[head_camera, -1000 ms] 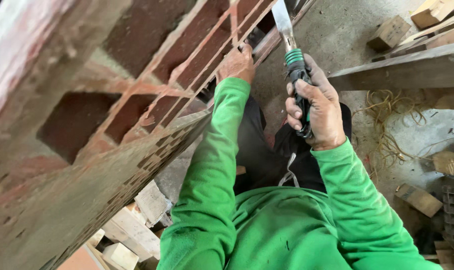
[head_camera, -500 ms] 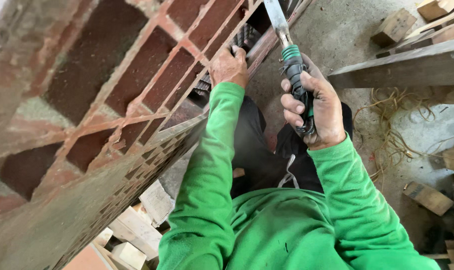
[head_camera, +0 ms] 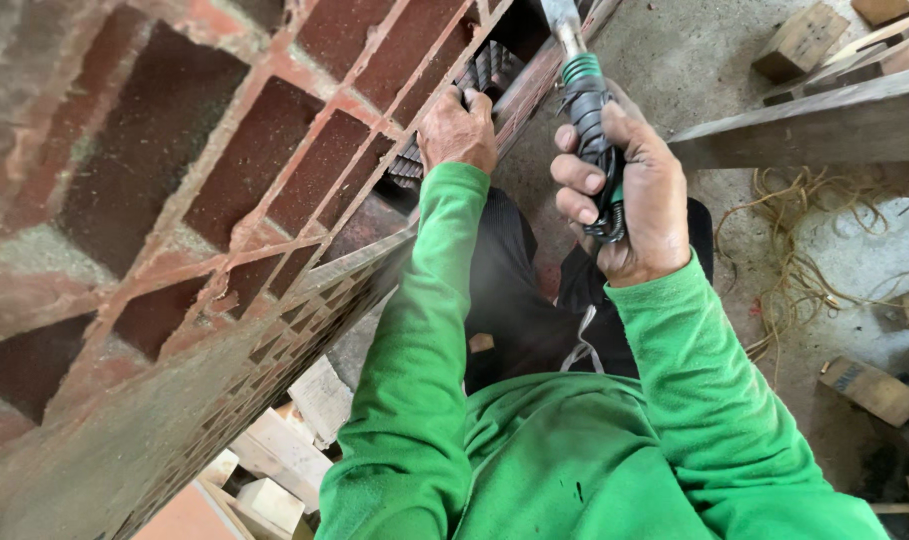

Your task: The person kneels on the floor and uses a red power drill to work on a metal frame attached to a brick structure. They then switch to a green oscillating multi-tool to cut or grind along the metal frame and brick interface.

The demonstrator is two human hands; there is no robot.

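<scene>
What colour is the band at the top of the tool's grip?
Green band, above the black grip; head view.

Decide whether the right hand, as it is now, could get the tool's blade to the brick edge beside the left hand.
Probably yes. The right hand grips the tool with its blade pointing toward the brick edge, just beside the left hand. Nothing visible lies between blade and brick.

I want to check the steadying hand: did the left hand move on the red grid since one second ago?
Cannot tell. The left hand grips the same edge of the red grid; the head camera shifted, so any small slide is unclear.
</scene>
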